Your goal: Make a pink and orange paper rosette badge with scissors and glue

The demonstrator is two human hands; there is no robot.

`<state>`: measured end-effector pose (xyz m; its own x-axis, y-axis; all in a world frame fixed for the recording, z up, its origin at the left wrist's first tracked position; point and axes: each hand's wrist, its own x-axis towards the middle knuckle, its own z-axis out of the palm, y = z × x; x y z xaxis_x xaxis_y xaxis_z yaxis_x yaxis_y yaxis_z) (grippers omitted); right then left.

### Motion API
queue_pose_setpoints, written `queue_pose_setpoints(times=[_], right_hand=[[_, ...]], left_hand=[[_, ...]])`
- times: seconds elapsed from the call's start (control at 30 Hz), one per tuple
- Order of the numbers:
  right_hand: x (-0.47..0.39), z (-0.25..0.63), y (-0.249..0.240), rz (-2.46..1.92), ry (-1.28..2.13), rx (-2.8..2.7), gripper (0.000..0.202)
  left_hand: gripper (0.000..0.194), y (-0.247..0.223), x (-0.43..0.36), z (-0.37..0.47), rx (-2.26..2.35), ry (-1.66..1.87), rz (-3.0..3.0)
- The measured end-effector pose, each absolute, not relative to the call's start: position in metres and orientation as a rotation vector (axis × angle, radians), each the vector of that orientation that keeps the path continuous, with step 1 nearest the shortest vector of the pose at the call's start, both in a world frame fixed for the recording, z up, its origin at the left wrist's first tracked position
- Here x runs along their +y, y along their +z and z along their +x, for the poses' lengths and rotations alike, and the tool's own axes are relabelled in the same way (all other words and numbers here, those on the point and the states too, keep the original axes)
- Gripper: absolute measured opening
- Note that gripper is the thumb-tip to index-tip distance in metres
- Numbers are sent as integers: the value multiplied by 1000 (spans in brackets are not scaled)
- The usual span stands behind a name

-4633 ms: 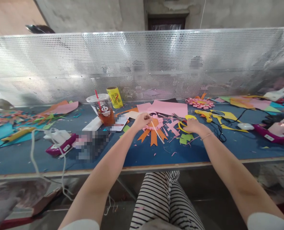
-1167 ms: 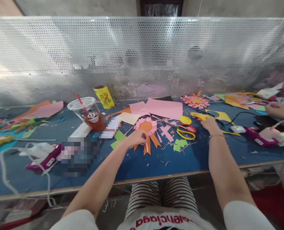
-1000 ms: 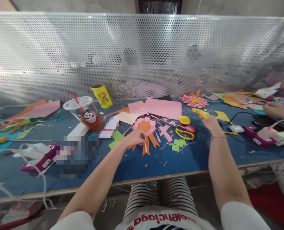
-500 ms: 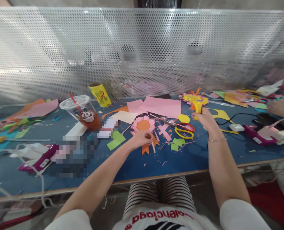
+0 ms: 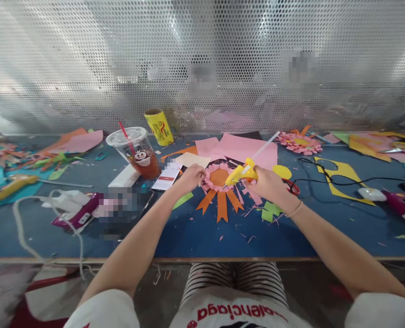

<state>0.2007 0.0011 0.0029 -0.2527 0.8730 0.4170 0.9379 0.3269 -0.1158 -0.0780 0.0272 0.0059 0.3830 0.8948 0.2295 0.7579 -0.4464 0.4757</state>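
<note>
One paper flower (image 5: 219, 176) lies on the blue table (image 5: 202, 243) in front of the person, w/ its orange tails (image 5: 222, 206) toward the body. Step in hand looks like glueing, so imo the yellow glue gun (image 5: 245, 172) needs a low, steady tip & only a small dot, bc too much can soak thin paper or burn the left hand (image 5: 193, 176) nearby. If the tip touches the pink ring now, I can't tell. The right hand (image 5: 267, 182) is wrapped round the gun's handle & comes from the right, so the nozzle points down-left. The left sits at the flower's left edge, fingertips seem pinched; what's btwn them is too small to tell. Both forearms reach fwd & inward.
</note>
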Motion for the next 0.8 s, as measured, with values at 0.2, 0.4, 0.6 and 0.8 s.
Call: queue_pose_setpoints(times=[0.2, 0.4, 0.6, 0.8], right_hand=[[-1, 194, -21, -1588, -337, -2240, 48], [-2, 191, -27, -1512, -344, -2323, 34], [-5, 191, -29, -1491, -453, -2358, 29], [-7, 191, -27, -1467, -508, -2377, 30]], left_hand=[[27, -11, 18, -72, 1262, 630, 2578], [37, -7, 9, -67, 1130, 346, 2691], [44, -16, 9, -67, 1088, 284, 2719], [45, -18, 10, -66, 1065, 288, 2692]])
